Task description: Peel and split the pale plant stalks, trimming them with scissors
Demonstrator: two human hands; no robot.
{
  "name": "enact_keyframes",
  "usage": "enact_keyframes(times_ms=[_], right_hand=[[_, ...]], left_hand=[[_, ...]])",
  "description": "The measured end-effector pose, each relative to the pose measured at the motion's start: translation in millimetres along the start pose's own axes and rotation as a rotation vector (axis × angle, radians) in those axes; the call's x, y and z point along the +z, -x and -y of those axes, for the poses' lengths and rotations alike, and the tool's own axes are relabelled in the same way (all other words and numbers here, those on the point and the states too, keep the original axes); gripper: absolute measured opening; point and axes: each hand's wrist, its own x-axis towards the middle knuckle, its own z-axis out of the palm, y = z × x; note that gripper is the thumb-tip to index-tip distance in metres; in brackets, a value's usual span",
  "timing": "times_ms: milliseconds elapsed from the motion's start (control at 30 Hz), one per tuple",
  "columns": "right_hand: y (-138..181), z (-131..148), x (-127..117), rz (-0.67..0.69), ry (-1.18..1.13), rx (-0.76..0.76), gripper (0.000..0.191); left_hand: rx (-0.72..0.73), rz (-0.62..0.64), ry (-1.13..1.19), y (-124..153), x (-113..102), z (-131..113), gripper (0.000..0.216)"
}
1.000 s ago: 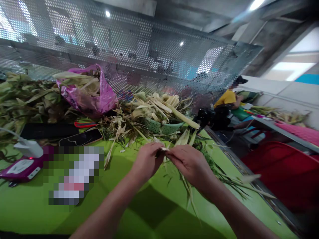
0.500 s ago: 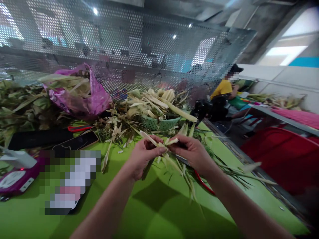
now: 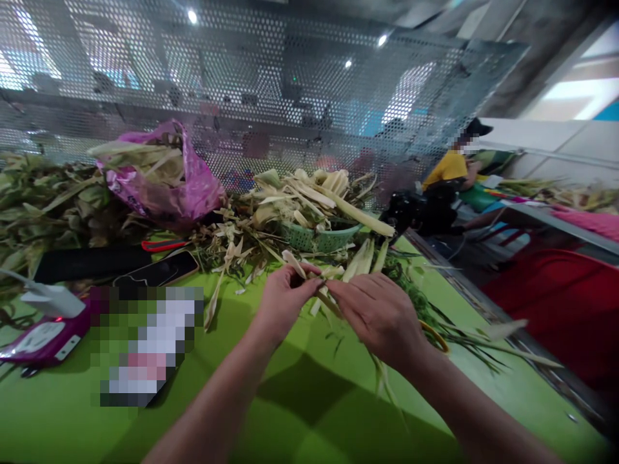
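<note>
The green tabletop (image 3: 207, 399) extends beneath both forearms. The left hand (image 3: 285, 299) grasps a pale corn-husk bundle (image 3: 294, 263) between thumb and fingers, above the table's middle. The right hand (image 3: 380, 316) is closed, fingertips pinching the bundle's right side against the left thumb. A yellow curved handle (image 3: 440, 338) projects beside the right wrist; whether the palm retains it cannot be determined.

Left of the hands lies a purple power unit (image 3: 48, 340) with a white adapter (image 3: 54, 300) seated on top. Beyond it, a black smartphone (image 3: 176, 267) lies flat. Behind the hands, a green perforated basket (image 3: 316, 240) holds loose dried husks (image 3: 309, 193). A pink plastic bag (image 3: 203, 187), also husk-filled, stands left of the basket. A perforated metal screen (image 3: 242, 96) spans the rear. Far right, a person in yellow (image 3: 445, 167) is positioned near another table.
</note>
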Motion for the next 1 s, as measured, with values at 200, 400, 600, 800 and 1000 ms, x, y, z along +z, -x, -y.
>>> enact_keyframes(times_ms=[200,400,600,800,1000], right_hand=[[-2.7,9.5,2.2,-0.024,-0.034,0.017,0.023],[-0.5,11.9,10.5,-0.058,-0.311,0.233,0.017],[1.3,8.4,14.3,-0.071,-0.717,0.577,0.015],[1.9,-1.2,12.2,-0.061,-0.944,0.765,0.021],[8.0,-8.1,15.6,-0.033,-1.017,0.842,0.024]], left_hand=[[0.104,-0.078,-0.253,1.3,2.4,-4.2,0.009],[0.404,-0.122,-0.629,5.7,0.7,4.2,0.013],[0.664,-0.045,-0.952,12.9,3.5,14.9,0.036],[0.634,0.122,-1.093,16.9,11.0,16.6,0.055],[0.513,0.177,-1.056,17.3,10.6,14.0,0.056]])
